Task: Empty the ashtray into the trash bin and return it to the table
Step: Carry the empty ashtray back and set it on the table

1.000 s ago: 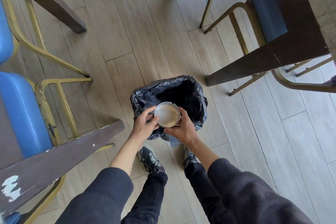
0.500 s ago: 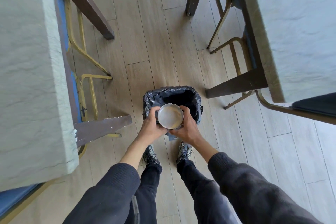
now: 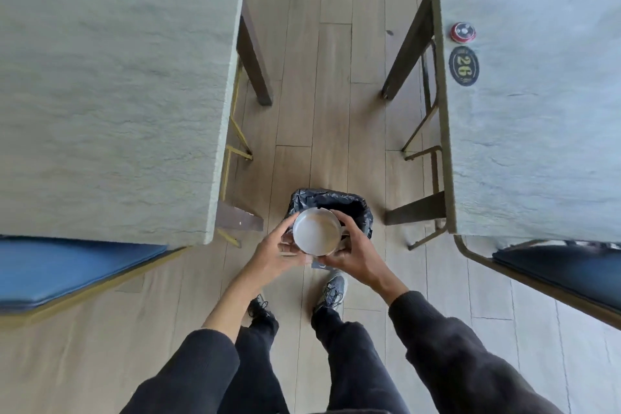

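Head view, frame centre: left hand [image 3: 274, 250] and right hand [image 3: 356, 254] cup the ashtray [image 3: 316, 232] from either side above the trash bin [image 3: 364, 212].

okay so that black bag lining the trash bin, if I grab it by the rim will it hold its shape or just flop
The black bag looks thin and crinkled, so it would probably flop and bunch. It likely weighs little. Its glossy film may slip somewhat. What's inside can't be seen.
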